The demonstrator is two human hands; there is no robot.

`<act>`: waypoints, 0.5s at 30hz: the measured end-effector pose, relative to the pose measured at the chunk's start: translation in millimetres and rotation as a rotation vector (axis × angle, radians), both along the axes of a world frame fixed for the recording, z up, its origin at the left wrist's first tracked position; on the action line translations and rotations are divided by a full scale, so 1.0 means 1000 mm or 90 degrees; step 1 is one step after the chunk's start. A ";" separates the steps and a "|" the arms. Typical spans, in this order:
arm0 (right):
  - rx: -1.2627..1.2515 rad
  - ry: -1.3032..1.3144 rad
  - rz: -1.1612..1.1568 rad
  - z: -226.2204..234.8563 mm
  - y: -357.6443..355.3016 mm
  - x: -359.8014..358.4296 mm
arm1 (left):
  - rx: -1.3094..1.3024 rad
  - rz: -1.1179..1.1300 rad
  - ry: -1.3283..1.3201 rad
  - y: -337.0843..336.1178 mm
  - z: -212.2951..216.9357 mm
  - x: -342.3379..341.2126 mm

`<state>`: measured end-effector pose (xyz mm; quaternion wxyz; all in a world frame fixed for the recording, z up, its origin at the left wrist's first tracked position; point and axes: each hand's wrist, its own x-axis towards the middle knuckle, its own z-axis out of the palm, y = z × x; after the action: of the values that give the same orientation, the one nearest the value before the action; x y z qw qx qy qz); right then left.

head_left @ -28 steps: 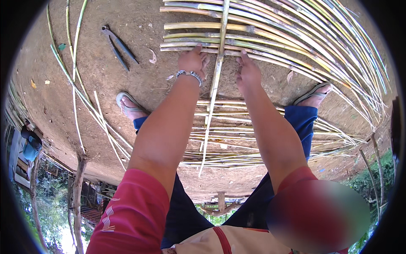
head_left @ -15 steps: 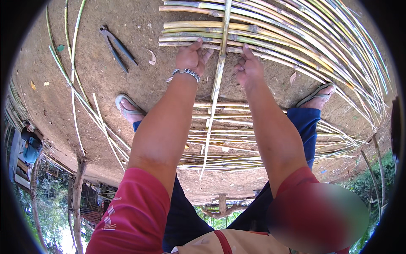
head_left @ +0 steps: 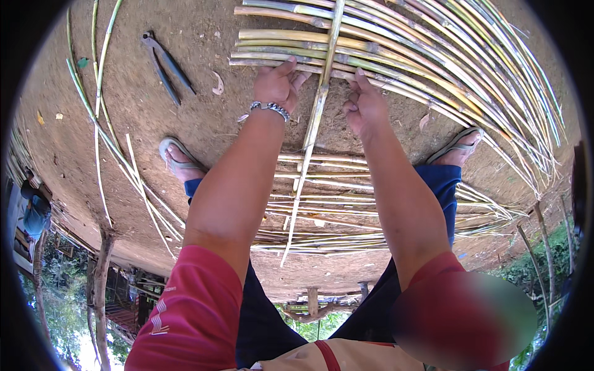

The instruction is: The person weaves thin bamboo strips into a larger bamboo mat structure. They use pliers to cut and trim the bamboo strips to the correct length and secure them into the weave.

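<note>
Slender bamboo poles (head_left: 414, 75) lie side by side in a curved row, with one split bamboo strip (head_left: 321, 99) running across them toward me. My left hand (head_left: 276, 85) is closed on the nearest bamboo pole (head_left: 253, 62), just left of the strip; its thumb lies on top and its fingers reach beneath. On the strip's other side, my right hand (head_left: 368, 104) has its thumb against the same pole and its fingers curled below. Whether a tie is between those fingers cannot be made out.
Black-handled pincers (head_left: 167, 68) lie on the dirt at the left. Long thin canes (head_left: 99, 117) cross farther left. More bamboo sticks (head_left: 334, 201) lie between my legs, under the strip's near end. My sandalled feet (head_left: 179, 159) flank the work. Another person (head_left: 36, 207) is at the far left.
The view has shifted slightly, moving the ground things a little leftward in the picture. Both hands stay at the nearest pole, with hardly any change in grip.
</note>
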<state>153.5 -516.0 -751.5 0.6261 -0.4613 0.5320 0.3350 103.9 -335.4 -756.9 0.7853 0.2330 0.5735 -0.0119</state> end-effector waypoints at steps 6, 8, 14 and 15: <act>-0.142 0.001 0.101 0.025 0.008 -0.007 | 0.017 -0.017 -0.017 0.001 -0.014 -0.014; -0.216 -0.041 0.121 0.037 0.003 -0.015 | 0.037 -0.053 0.001 0.001 -0.015 -0.016; -0.269 -0.264 0.468 0.083 -0.042 -0.027 | 0.135 -0.146 0.015 -0.001 -0.014 -0.025; -0.247 -0.270 0.540 0.092 -0.046 -0.027 | 0.159 -0.150 0.040 -0.002 -0.016 -0.026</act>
<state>126.7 -562.2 -659.5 0.4321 -0.8020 0.2120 0.3537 77.7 -337.9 -773.4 0.7253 0.3938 0.5633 -0.0394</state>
